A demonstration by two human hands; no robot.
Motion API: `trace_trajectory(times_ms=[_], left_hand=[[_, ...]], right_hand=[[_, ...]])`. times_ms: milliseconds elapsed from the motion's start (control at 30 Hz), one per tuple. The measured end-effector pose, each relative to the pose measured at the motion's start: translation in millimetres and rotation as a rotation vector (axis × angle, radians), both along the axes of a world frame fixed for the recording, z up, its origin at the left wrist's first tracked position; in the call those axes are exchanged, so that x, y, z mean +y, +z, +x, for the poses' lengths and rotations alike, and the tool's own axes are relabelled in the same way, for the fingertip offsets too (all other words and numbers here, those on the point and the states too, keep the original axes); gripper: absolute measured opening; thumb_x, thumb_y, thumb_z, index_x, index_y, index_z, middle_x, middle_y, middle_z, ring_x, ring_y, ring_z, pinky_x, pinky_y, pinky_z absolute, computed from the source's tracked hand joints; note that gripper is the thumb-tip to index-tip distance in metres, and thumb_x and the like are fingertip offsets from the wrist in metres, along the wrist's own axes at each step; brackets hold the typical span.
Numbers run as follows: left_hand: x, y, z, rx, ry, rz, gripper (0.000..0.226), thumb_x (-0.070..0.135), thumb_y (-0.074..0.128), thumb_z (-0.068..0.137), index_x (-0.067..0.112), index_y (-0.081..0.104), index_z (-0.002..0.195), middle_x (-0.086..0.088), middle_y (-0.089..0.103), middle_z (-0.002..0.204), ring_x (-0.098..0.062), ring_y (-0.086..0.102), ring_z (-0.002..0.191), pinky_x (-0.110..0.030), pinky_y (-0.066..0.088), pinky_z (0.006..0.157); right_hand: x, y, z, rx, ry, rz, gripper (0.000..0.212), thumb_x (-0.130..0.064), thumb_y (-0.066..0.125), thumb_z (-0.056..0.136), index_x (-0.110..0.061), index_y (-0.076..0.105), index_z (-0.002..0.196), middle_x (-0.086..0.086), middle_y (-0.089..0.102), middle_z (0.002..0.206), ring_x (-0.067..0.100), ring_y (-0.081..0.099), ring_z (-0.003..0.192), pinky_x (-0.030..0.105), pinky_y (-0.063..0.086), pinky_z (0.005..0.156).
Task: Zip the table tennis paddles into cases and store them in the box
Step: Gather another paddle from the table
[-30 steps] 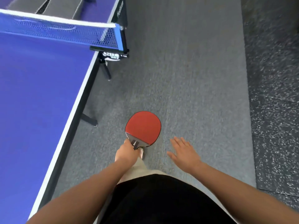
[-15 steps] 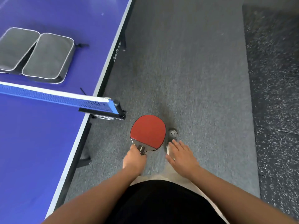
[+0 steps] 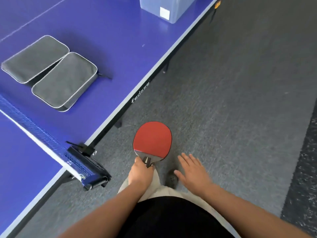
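Note:
My left hand (image 3: 139, 174) grips the handle of a red table tennis paddle (image 3: 152, 140), held flat over the grey floor beside the blue table (image 3: 120, 40). My right hand (image 3: 193, 170) hovers to the right of it, fingers straight and holding nothing. Two grey zip cases (image 3: 64, 81) (image 3: 35, 58) lie side by side on the table beyond the net. A translucent plastic box (image 3: 169, 7) stands at the table's far edge, cut off by the top of the frame.
The blue net (image 3: 39, 140) and its black clamp (image 3: 89, 162) jut out at the table's side, left of my left hand. Grey carpet (image 3: 231, 100) stretches ahead, with darker speckled flooring (image 3: 307, 169) on the right. My shoe (image 3: 172, 179) shows below my right hand.
I have walked forward along the table past the net; the two cases and the box have come closer into view. The paddle stays gripped in my left hand.

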State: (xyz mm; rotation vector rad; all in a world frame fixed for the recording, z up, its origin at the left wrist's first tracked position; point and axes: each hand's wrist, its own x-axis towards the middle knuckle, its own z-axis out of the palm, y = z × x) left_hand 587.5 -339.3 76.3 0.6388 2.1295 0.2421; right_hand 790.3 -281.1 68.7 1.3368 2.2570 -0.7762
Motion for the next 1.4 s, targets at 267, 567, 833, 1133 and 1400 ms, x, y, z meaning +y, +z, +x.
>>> trace_trajectory(times_ms=[267,567,833,1133,1400], left_hand=[[142,7,-45,0.008,0.243,0.098,0.033,0.033,0.063,0.086,0.015,0.040,0.100,0.002,0.055,0.089,-0.026,0.056,0.085,-0.035,0.046,0.075],[265,8,-117,0.039,0.547,0.139,0.030,0.035,0.062,0.090,0.016,0.040,0.099,0.002,0.057,0.088,-0.029,0.059,0.086,-0.040,0.051,0.077],[336,-2,-151,0.078,0.814,0.082,0.031,0.034,0.062,0.091,0.013,0.039,0.097,-0.001,0.058,0.086,-0.030,0.059,0.082,-0.039,0.048,0.071],[417,-2,-162,0.120,1.128,-0.026,0.029,0.032,0.060,0.092,0.011,0.040,0.095,0.000,0.054,0.081,-0.025,0.055,0.074,-0.036,0.044,0.067],[440,-11,-165,0.162,1.230,-0.055,0.030,0.031,0.066,0.088,0.011,0.045,0.092,-0.005,0.054,0.096,-0.030,0.057,0.085,-0.044,0.050,0.072]], right_hand=[[161,-7,-62,-0.007,0.190,-0.007,0.104,-0.082,-0.009,0.073,-0.024,0.009,0.157,-0.004,0.003,0.165,0.020,-0.002,0.152,0.038,-0.001,0.121],[311,4,-156,0.007,0.383,0.021,0.100,-0.079,-0.011,0.078,-0.023,0.013,0.157,-0.004,0.006,0.165,0.020,0.000,0.152,0.037,0.002,0.121],[411,14,-239,0.042,0.606,-0.033,0.088,-0.072,0.001,0.086,-0.022,0.010,0.157,-0.004,0.002,0.165,0.018,-0.006,0.152,0.036,-0.001,0.122],[529,7,-303,0.045,0.948,-0.051,0.071,-0.059,0.021,0.100,-0.020,0.010,0.157,-0.002,0.001,0.165,0.023,-0.003,0.152,0.039,0.004,0.123],[582,5,-319,0.067,1.023,-0.043,0.067,-0.054,0.027,0.102,-0.018,0.012,0.157,0.001,0.003,0.165,0.024,-0.002,0.152,0.040,0.007,0.122]])
